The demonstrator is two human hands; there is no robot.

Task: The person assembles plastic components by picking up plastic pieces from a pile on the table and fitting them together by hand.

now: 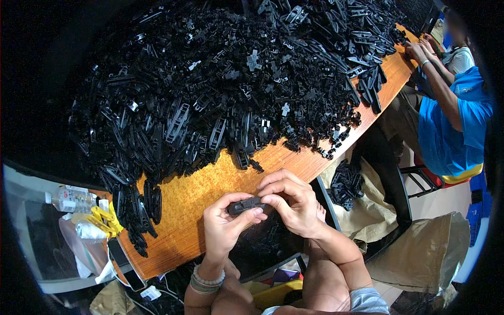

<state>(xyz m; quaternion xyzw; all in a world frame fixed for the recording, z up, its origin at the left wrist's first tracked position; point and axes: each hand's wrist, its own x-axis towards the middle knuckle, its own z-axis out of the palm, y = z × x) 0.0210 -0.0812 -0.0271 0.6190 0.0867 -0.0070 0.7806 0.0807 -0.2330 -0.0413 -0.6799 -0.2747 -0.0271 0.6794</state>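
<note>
A short black plastic part (242, 206) is held between both hands in front of the table's near edge. My left hand (223, 226) pinches its left end between thumb and fingers. The fingers of my right hand (292, 206) close on its right end, the thumb pressing from the near side. Just beyond my hands, a large heap of black plastic parts (210, 89) covers much of the wooden table (202, 189). Long slotted pieces lie at the heap's near side, with smaller clip-like pieces in the middle.
At the left stand plastic bottles (71, 202) beside a yellow clamp-like object (106, 221). A phone (125, 265) lies at the table corner. Right of my legs, an open sack (375, 202) holds black parts (346, 184). A person in blue (454, 123) works further along the table.
</note>
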